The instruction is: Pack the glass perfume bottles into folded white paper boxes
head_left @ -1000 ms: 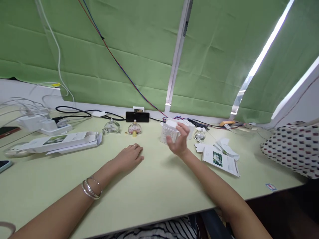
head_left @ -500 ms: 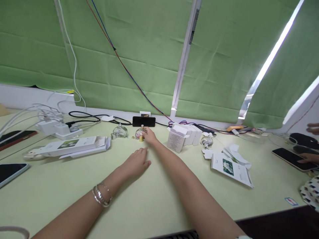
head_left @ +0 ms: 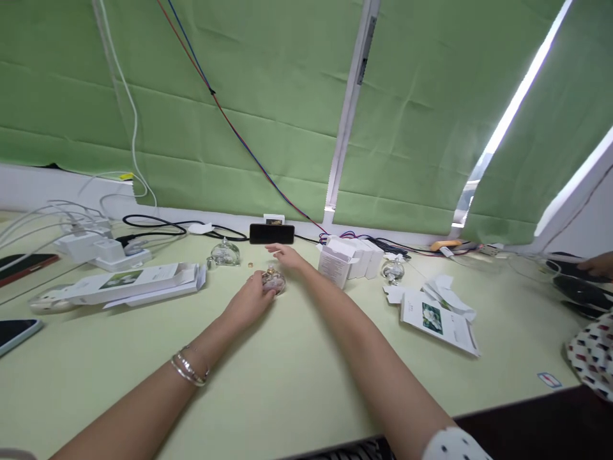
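My left hand (head_left: 249, 299) is closed round the side of a small rounded glass perfume bottle (head_left: 274, 282), which has a gold-coloured neck. Just behind the bottle, my right hand (head_left: 286, 256) hovers with its fingers stretched out to the left, holding nothing that I can see. A small gold ring-like piece (head_left: 250, 264) lies on the table a little to the left. Further left stands another clear glass bottle (head_left: 225, 253) with a small clear cap beside it.
A black phone (head_left: 272, 234) leans at the back. White cartons (head_left: 335, 267) stand to the right, near another glass bottle (head_left: 393, 271) and an opened-out box (head_left: 438, 319). On the left lie a flattened carton (head_left: 138, 281) and a power strip (head_left: 122, 257). A co-worker's hand (head_left: 598, 264) shows far right.
The bottle has come nearer, away from the phone, and my left hand has taken hold of it. My right hand has let go, its fingers now stretched out. The co-worker's hand has moved back.
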The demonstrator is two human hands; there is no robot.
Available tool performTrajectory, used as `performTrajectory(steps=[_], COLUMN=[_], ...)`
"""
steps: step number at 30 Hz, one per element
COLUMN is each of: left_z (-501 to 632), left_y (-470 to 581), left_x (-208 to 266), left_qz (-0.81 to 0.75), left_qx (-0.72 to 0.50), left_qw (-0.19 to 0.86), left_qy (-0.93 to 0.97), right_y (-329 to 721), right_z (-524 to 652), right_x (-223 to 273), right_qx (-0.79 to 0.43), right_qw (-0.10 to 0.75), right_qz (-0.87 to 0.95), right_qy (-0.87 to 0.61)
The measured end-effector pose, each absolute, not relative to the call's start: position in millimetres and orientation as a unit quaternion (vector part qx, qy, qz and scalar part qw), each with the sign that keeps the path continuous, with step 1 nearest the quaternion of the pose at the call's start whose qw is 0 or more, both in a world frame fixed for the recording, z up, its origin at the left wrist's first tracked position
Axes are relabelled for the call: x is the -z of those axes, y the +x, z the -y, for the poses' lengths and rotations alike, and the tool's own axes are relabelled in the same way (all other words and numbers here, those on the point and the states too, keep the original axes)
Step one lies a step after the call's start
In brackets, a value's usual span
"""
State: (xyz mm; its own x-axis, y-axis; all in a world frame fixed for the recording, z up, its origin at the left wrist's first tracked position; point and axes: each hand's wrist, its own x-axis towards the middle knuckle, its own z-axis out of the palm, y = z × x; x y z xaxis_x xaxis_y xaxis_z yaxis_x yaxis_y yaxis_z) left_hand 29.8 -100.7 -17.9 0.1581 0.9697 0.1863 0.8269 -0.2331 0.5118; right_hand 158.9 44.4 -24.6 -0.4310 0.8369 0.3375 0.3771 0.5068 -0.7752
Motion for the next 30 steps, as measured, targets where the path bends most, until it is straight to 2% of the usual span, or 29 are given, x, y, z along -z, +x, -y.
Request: performTrajectory(steps=[6,11,18,21,25,30], left_z=[106,106,109,111,115,121], left_y=[29,31,37,39,41,45], left_x=[20,19,19,19,16,15], left_qz=[-0.585,-0.584,-0.535,-0.519,-0.504,-0.473], left_qx=[-0.219,-0.217,-0.217,-0.216,-0.212,-0.208], left_qw=[0.122,0.128,0.173,0.194,0.210,0.233], left_qy=[0.771,0.772,0.797,0.804,0.811,0.824], right_y=[113,144,214,228,228,215], right_z=[-58,-36,36,62,87,102], right_x=[22,34,55,57,44,25], right_qx=[-0.289,-0.242,-0.204,-0.214,-0.230,-0.237], right_qw=[0.288,0.300,0.383,0.450,0.583,0.603], right_qz=[0.850,0.844,0.790,0.739,0.674,0.689], right_qy=[-0.333,-0.373,-0.432,-0.453,-0.391,-0.324])
